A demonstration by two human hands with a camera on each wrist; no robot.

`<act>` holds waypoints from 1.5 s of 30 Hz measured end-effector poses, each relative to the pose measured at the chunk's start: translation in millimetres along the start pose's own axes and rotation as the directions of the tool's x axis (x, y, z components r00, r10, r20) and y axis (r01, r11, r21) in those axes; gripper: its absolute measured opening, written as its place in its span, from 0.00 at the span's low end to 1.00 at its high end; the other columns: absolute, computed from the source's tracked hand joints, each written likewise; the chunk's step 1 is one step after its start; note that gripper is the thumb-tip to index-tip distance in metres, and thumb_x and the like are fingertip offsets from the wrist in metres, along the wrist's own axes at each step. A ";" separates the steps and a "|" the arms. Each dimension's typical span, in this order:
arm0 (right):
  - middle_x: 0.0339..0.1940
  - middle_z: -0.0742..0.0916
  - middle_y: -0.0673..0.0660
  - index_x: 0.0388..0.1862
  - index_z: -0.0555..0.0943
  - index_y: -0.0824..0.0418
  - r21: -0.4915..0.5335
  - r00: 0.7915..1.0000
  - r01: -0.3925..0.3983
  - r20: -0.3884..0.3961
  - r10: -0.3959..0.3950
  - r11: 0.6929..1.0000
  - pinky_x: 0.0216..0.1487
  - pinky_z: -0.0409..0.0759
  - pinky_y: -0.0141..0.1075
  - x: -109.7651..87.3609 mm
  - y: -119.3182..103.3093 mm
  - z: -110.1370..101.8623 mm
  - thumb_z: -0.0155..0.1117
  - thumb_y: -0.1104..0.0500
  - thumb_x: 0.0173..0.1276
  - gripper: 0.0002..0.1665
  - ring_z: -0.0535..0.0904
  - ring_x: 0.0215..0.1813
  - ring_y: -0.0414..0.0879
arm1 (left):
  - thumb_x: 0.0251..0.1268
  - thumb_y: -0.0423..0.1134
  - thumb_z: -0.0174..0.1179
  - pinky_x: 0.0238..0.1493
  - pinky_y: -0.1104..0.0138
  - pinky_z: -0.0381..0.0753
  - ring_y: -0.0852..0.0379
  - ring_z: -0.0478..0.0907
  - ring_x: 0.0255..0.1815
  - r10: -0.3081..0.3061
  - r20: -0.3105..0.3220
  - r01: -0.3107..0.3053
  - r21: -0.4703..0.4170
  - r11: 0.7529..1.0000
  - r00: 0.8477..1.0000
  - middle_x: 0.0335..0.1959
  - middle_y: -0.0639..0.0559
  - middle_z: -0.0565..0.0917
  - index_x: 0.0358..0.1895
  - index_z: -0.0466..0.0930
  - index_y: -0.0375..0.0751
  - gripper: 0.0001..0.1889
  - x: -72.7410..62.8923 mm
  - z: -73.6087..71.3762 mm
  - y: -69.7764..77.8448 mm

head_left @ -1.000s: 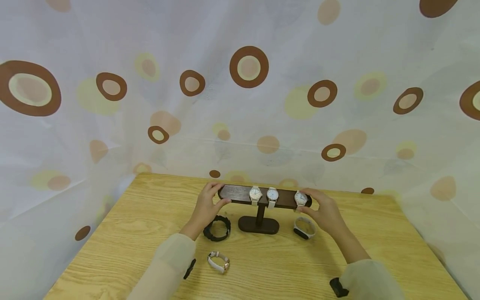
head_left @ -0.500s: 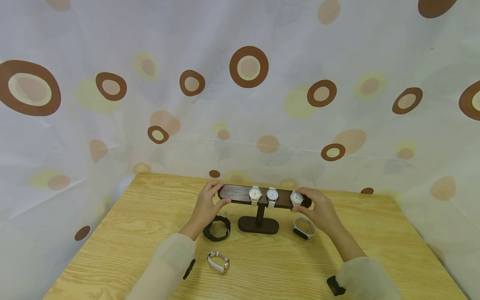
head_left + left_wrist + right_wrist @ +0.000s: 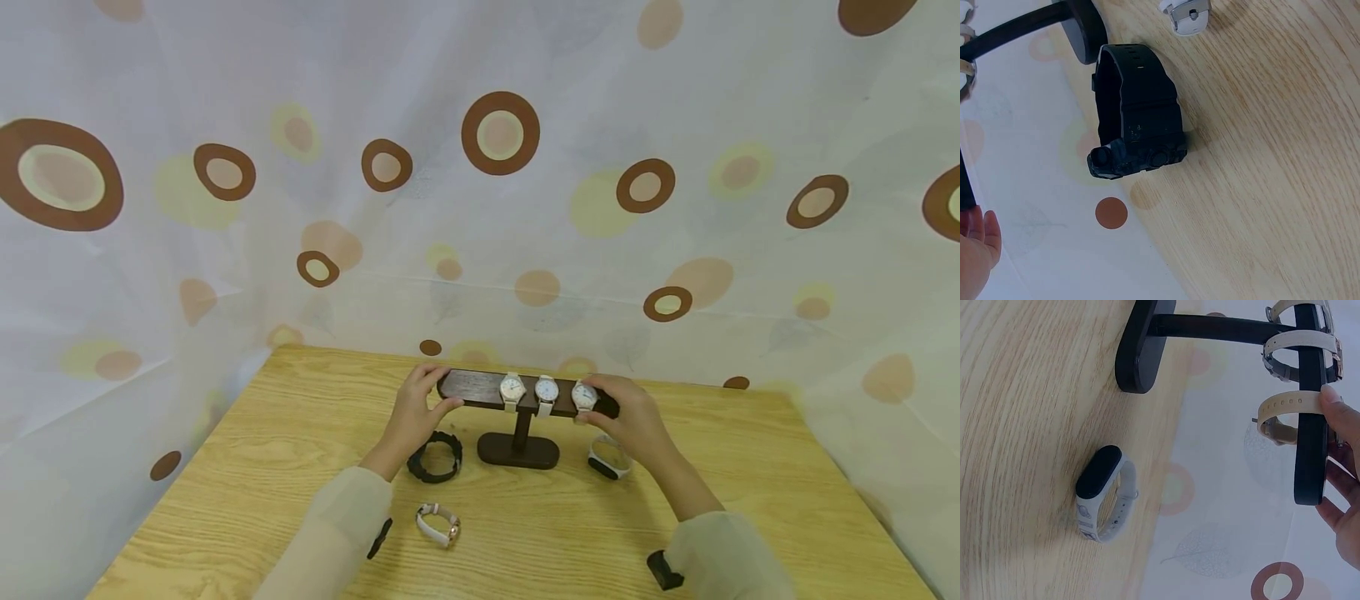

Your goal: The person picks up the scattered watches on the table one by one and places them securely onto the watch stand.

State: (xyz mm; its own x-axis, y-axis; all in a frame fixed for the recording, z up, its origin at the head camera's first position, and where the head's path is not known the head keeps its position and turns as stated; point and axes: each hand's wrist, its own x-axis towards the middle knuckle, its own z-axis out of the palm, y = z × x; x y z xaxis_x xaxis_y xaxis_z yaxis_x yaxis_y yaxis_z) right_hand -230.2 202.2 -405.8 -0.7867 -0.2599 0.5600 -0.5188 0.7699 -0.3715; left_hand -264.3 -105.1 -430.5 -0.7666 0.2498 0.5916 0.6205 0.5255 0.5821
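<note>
A dark wooden T-shaped watch stand [image 3: 471,387] stands upright near the table's back. My left hand [image 3: 412,408] holds its bar at the left end, thumb in front and fingers behind. Three pale-strapped watches hang on the bar: a left watch [image 3: 512,389], a middle watch [image 3: 547,389] and a right watch [image 3: 584,397]. Thumb and fingers of my right hand [image 3: 632,419] pinch the right watch, a short gap from the middle one. In the right wrist view its cream strap [image 3: 1288,402] loops around the bar. The left wrist view catches only part of my left hand [image 3: 977,253].
On the table [image 3: 540,550], a chunky black watch [image 3: 1150,103] lies left of the stand's base [image 3: 517,451]. A white fitness band [image 3: 1099,472] with a dark screen lies to the right. Closer in is a small white-strapped watch [image 3: 432,533]. A patterned cloth [image 3: 450,317] hangs behind.
My right hand has slid the right watch leftward along the bar, from near its right end toward the middle watch. The left hand has kept its place on the bar.
</note>
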 end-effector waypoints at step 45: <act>0.44 0.85 0.62 0.48 0.79 0.66 0.023 0.999 0.025 0.030 -0.026 0.999 0.49 0.79 0.51 9.5 -4.1 6.0 0.76 0.63 0.44 0.29 0.80 0.47 0.57 | 0.54 0.36 0.64 0.52 0.54 0.77 0.43 0.74 0.53 -0.094 0.044 0.093 0.026 0.995 0.995 0.51 0.38 0.75 0.55 0.73 0.28 0.25 4.0 -5.2 10.2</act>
State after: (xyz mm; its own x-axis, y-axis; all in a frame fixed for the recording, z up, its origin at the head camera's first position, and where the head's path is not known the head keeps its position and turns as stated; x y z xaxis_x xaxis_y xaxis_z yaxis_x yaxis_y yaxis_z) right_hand -237.5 193.1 -403.5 -0.7828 -0.2972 0.5467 -0.5460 0.7496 -0.3743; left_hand -260.1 -103.0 -419.3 -0.8282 0.2350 0.5087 0.5419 0.5672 0.6202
